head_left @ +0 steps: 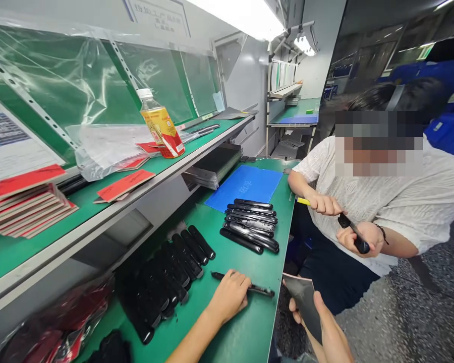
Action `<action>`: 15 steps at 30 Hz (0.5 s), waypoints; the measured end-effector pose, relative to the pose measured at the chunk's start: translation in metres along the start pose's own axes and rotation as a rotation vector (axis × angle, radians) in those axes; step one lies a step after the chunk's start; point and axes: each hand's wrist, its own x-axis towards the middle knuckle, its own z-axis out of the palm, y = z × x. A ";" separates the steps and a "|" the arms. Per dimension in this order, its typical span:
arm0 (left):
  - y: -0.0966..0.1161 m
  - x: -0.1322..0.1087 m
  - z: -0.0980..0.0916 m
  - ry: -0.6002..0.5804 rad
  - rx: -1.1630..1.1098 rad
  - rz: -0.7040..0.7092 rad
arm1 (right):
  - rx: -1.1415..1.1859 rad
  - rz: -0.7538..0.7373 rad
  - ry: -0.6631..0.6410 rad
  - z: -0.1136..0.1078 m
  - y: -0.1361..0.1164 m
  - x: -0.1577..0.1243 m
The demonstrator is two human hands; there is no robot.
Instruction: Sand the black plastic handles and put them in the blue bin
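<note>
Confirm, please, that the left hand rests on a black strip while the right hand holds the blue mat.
The head view shows the right hand holding a dark sheet, not the blue mat; the left hand rests on the black strip.

The black strip (pixel 262 291) looks like plastic with a light gloss, and the dark sheet (pixel 302 302) has a matt, a little grey surface. The desk mat (pixel 242 338) is green and smooth, with a soft shine. The blue mat (pixel 242 189) is matt. The bag (pixel 106 151) on the shelf is thin clear plastic, and the bottle (pixel 161 123) is glossy plastic too.
</note>
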 end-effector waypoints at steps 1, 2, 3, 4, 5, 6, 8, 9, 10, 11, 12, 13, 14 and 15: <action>0.003 -0.006 -0.004 0.062 -0.076 -0.029 | 0.038 0.004 -0.028 0.002 -0.002 0.000; 0.007 -0.012 -0.007 0.149 -0.154 -0.071 | 0.060 -0.005 -0.055 0.004 -0.004 0.000; 0.010 -0.018 -0.011 0.253 -0.228 -0.120 | 0.066 -0.023 -0.077 0.007 -0.006 -0.001; 0.014 -0.023 -0.015 0.365 -0.311 -0.173 | 0.060 -0.042 -0.101 0.010 -0.007 -0.002; 0.018 -0.028 -0.019 0.479 -0.406 -0.229 | 0.046 -0.056 -0.129 0.013 -0.007 -0.003; 0.022 -0.033 -0.024 0.580 -0.495 -0.279 | 0.026 -0.064 -0.159 0.017 -0.006 -0.004; 0.034 -0.039 -0.033 0.716 -0.777 -0.376 | -0.046 -0.109 -0.222 0.025 0.001 -0.009; 0.041 -0.041 -0.037 0.755 -0.989 -0.428 | -0.116 -0.177 -0.263 0.029 0.006 -0.012; 0.049 -0.042 -0.040 0.770 -1.229 -0.479 | -0.216 -0.288 -0.318 0.034 0.011 -0.015; 0.057 -0.043 -0.044 0.759 -1.458 -0.526 | -0.342 -0.440 -0.387 0.038 0.015 -0.017; 0.066 -0.043 -0.046 0.725 -1.654 -0.564 | -0.471 -0.605 -0.475 0.043 0.018 -0.020; 0.075 -0.043 -0.047 0.678 -1.781 -0.598 | -0.576 -0.754 -0.575 0.048 0.020 -0.022; 0.084 -0.043 -0.048 0.613 -1.804 -0.638 | -0.655 -0.877 -0.679 0.053 0.019 -0.023; 0.092 -0.044 -0.048 0.531 -1.775 -0.679 | -0.714 -0.984 -0.763 0.059 0.016 -0.023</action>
